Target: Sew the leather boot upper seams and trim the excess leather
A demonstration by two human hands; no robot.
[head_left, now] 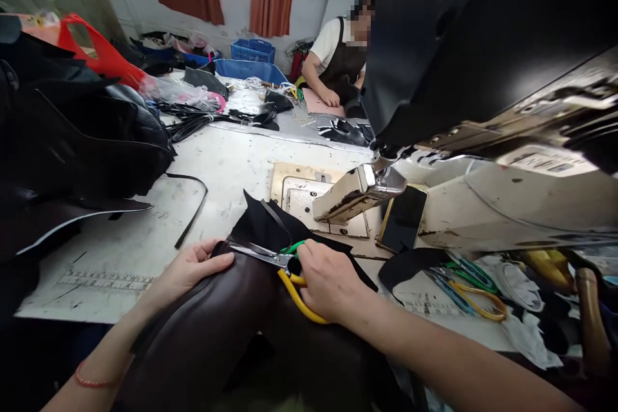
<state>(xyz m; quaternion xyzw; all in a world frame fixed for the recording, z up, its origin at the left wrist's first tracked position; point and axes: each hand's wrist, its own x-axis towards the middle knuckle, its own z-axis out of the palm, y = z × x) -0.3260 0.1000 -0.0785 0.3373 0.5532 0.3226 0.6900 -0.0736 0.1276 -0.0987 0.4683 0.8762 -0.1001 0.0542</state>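
My left hand (pixel 200 265) pinches the edge of a dark brown leather piece (pixel 226 315), which drapes over the table's front edge toward me. In my right hand (pixel 328 277) is a pair of scissors (pixel 277 259) with one green and one yellow handle. Their blades lie along the leather's edge, pointing left, with the tips close to my left fingertips. Beyond the blades a black piece of material (pixel 263 225) with a narrow strip spreads toward the sewing machine (pixel 357 193). How far the blades are parted is hard to make out.
Dark leather pieces (pixel 87 135) are heaped at the left, near a loose black strip (pixel 196 206). A phone (pixel 403 219) lies beside the machine's arm. More scissors (pixel 476 296) rest at the right. Across the table sits a co-worker (pixel 333 64).
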